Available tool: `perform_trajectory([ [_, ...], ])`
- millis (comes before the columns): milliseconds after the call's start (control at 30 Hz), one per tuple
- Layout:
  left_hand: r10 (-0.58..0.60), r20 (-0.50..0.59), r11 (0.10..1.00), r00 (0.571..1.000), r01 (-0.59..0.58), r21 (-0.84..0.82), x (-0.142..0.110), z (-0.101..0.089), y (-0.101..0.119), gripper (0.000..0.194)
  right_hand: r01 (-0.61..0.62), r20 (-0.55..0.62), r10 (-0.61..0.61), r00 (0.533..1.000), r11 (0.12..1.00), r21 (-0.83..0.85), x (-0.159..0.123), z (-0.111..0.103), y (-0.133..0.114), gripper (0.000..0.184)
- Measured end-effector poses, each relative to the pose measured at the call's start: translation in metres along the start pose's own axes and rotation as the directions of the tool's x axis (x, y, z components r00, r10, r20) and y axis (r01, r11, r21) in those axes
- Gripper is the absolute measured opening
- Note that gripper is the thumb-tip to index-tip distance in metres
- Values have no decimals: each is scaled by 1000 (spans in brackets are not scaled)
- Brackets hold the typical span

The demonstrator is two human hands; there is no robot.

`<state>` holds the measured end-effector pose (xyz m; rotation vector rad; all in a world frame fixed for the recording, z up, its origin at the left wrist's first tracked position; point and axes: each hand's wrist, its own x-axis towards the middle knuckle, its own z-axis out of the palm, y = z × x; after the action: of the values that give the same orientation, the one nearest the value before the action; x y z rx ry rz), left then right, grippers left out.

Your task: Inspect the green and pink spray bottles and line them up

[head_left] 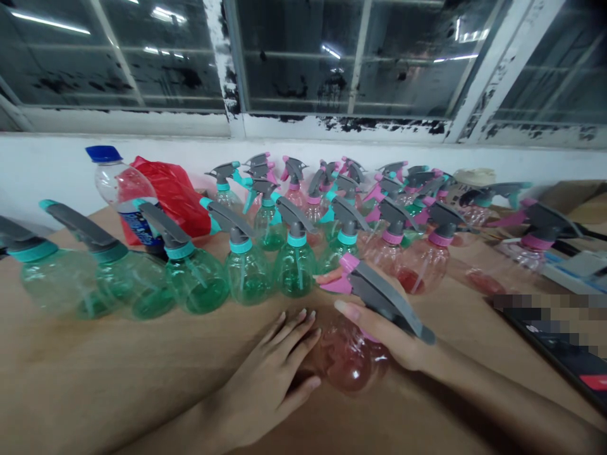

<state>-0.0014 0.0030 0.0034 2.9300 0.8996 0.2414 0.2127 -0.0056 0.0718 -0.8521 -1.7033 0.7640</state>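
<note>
On the brown wooden surface (pixel 61 379), the curled right hand (pixel 403 346) grips the grey-and-pink trigger head (pixel 385 296) of a round, translucent pink plastic bottle (pixel 349 365); the left hand (pixel 263 379) lies open and empty beside it. Green bottles (pixel 294 270) behind already wear heads; this one's tightness is unclear.

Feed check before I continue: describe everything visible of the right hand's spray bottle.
The spray bottle has a round, see-through pink body, seemingly plastic, a pink collar and a gray head; pink nozzle and trigger point left. The right hand grips its neck, just right of the left hand. Whether its base touches the table is unclear.
</note>
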Motion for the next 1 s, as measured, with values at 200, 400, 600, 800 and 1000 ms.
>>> perform_trajectory([
  [200,9,-21,1000,1000,-9,5,-1,2,-1,51,19,8,-19,1000,1000,3,-2,0,2,26],
  [400,7,-13,1000,1000,-7,14,-2,2,0,51,26,17,-26,1000,999,-37,-1,0,2,25],
  [600,1,-13,1000,1000,-1,-5,-2,2,-1,53,28,54,-20,998,987,-159,2,-7,-1,13],
  [800,9,-54,1000,999,-9,-7,-3,5,-2,53,55,61,-49,997,993,-101,0,-9,2,11],
  [1000,25,-80,1000,997,-24,7,-3,6,-2,54,-4,49,9,999,993,-114,-2,-7,11,20],
])
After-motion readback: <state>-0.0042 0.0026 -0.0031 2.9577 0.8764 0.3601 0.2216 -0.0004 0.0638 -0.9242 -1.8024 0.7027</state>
